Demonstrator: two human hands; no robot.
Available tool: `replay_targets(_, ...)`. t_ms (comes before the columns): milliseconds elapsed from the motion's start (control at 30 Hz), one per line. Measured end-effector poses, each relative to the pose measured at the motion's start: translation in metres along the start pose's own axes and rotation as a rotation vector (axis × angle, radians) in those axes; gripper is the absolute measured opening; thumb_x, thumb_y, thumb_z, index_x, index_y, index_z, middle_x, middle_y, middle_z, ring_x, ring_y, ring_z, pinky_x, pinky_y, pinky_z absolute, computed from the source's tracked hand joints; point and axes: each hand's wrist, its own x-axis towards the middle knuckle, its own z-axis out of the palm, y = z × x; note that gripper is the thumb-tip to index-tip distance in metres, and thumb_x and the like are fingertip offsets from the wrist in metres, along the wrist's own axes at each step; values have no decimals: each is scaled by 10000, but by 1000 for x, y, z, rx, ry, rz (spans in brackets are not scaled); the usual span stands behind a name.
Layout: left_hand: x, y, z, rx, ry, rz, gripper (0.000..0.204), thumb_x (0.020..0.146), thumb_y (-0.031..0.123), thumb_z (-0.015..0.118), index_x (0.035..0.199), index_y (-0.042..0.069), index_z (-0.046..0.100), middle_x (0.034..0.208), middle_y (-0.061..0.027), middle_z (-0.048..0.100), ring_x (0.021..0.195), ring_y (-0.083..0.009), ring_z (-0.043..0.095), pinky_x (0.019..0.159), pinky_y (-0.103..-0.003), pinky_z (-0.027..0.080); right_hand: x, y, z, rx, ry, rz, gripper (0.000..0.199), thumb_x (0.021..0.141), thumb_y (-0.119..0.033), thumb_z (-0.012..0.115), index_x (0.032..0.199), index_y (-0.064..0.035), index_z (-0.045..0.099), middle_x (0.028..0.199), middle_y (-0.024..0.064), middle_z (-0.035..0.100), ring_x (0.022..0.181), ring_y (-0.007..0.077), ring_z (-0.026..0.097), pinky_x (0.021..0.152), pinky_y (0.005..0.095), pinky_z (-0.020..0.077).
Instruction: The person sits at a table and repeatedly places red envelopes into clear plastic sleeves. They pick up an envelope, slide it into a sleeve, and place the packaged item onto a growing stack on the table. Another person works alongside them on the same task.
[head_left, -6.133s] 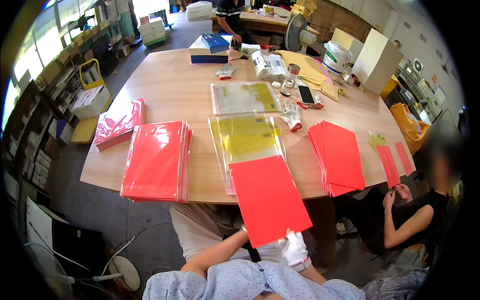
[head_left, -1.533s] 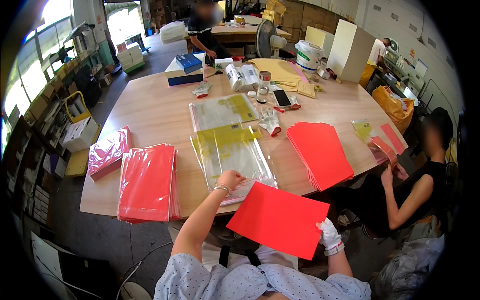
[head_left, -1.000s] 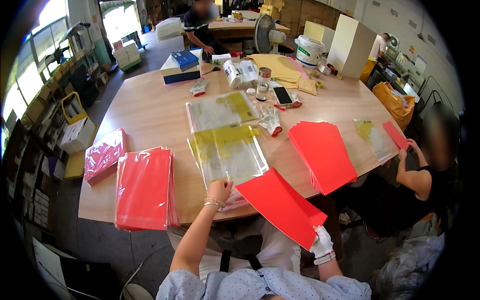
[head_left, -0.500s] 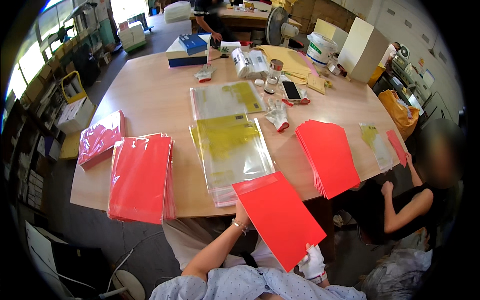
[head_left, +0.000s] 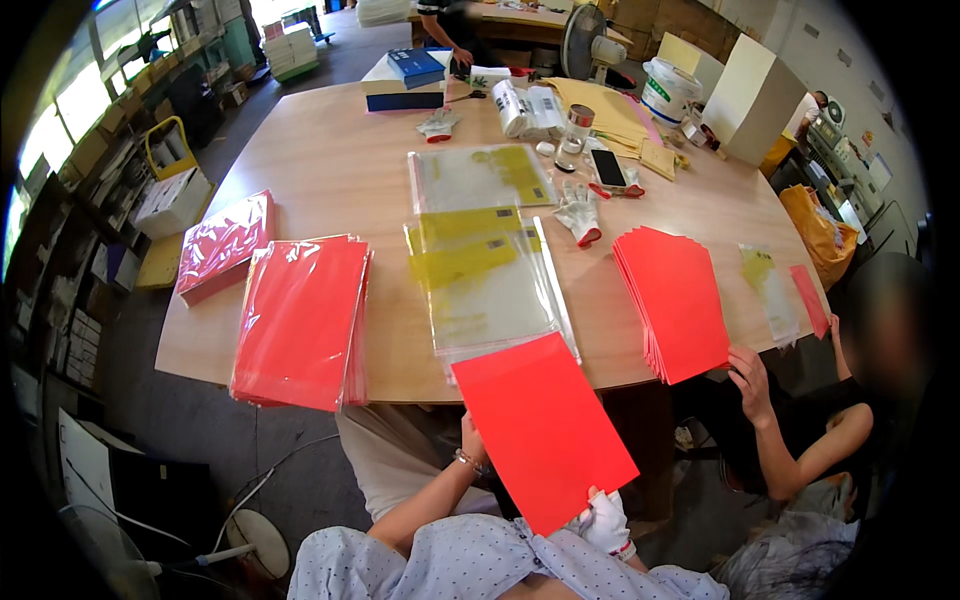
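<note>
A red sheet (head_left: 545, 430) lies tilted over my lap, its far end overlapping the near edge of a stack of clear plastic sleeves (head_left: 490, 300) with yellow-green printed ends. My right hand (head_left: 605, 522), in a white fingerless-looking glove, pinches the sheet's near right corner, thumb on top. At the sheet's left edge is my bare left hand (head_left: 472, 440), with a bracelet on the wrist; its fingers are hidden behind the sheet. On the left, several red sheets in clear sleeves (head_left: 305, 320) form a pile. To the right stands a fanned stack of bare red sheets (head_left: 675, 300).
A co-worker's hand (head_left: 750, 385) is at the bare stack's near corner. A wrapped red pack (head_left: 228, 240) sits far left. More sleeves (head_left: 480, 178), white gloves (head_left: 577, 212), a phone (head_left: 608, 169) and a glass bottle (head_left: 574, 138) occupy the table's middle. A fan (head_left: 585, 45) stands beyond.
The red sheet has turned slightly, and the pale see-through band across its far end no longer shows. The co-worker's hand has moved to the bare red stack. My view has shifted slightly.
</note>
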Motion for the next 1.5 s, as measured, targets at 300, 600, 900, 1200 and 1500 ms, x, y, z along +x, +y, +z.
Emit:
replay_targets(300, 9, 62, 12, -405, 136, -281, 235, 931, 201, 488, 995, 1, 594, 821, -29, 634, 682, -108, 605, 583, -241, 497, -7, 2, -8, -68, 72, -120, 158, 930, -116, 386, 1063, -60, 451, 777, 46, 529, 562, 94, 495, 515, 236, 443)
replay_targets(600, 17, -8, 58, -90, -18, 248, 186, 891, 140, 553, 1023, 11, 557, 892, -44, 601, 849, -101, 559, 720, -240, 471, -21, -11, 17, -64, 48, -90, 120, 936, -141, 372, 971, -57, 450, 628, 22, 458, 523, 106, 443, 523, 241, 410)
replay_targets(900, -7, -53, 79, 279, -288, 45, 191, 883, 126, 558, 1034, 9, 555, 918, -51, 602, 878, -111, 558, 737, -249, 470, -25, 16, -20, -31, 94, -69, 85, 925, -86, 374, 961, -46, 439, 632, 57, 481, 512, 119, 456, 486, 256, 388)
replay_targets(1200, -5, -41, 63, 113, -247, -61, 200, 874, 111, 564, 1045, 7, 552, 943, -59, 603, 908, -121, 556, 755, -258, 468, -24, 36, -10, 17, 332, 38, 67, 905, -66, 419, 839, -74, 426, 634, 61, 493, 512, 154, 480, 502, 296, 431)
replay_targets(1500, -14, -45, 57, 100, -251, -123, 211, 866, 96, 569, 1056, 5, 550, 969, -66, 605, 938, -131, 554, 773, -266, 467, 1, 68, -67, -209, 203, -56, 102, 872, 9, 398, 892, -78, 447, 660, 63, 491, 518, 161, 510, 491, 305, 436)
